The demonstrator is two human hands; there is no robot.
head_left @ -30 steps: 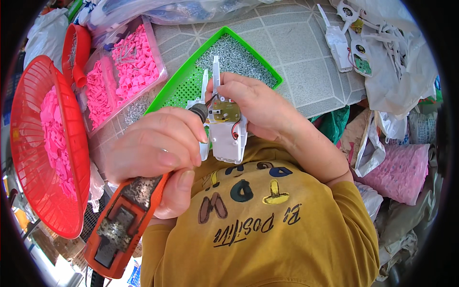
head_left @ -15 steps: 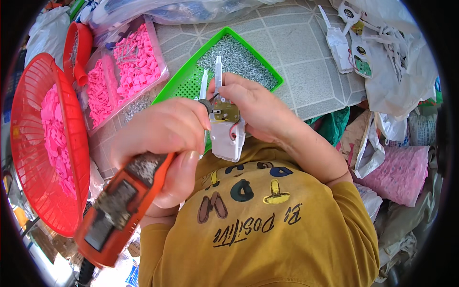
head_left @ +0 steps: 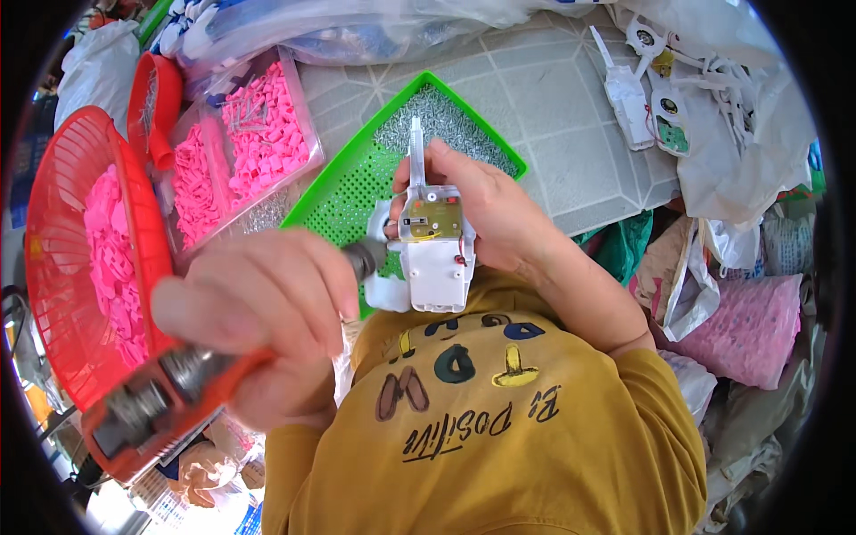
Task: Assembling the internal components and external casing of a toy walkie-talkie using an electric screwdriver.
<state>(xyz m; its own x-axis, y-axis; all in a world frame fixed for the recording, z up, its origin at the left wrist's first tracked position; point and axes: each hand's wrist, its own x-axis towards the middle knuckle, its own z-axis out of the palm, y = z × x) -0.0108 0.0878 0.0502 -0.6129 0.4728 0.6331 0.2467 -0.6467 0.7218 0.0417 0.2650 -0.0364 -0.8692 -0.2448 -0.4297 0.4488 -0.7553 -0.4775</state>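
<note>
My left hand [head_left: 276,312] is closed around an orange electric screwdriver [head_left: 147,406], its dark tip end just left of the work and blurred by motion. In my right hand [head_left: 486,205] is a white plastic toy housing [head_left: 437,283], held upright with its long narrow end up. A tan circuit board [head_left: 432,220] with a few wires sits in the housing's middle. Behind its left side shows a second white shell piece [head_left: 387,292]. Beneath the hands lies a green perforated tray [head_left: 346,183] with many small silver screws [head_left: 443,125] at its far end.
To the left are a red basket [head_left: 53,259] of pink parts and a clear box [head_left: 314,143] with more pink pieces. A red scoop [head_left: 143,111] holds long screws. White toy assemblies [head_left: 635,107] with wires lie at far right beside plastic bags [head_left: 731,169].
The screwdriver has drawn back down and left, away from the circuit board. The white housing has shifted slightly right and down, showing the board more fully.
</note>
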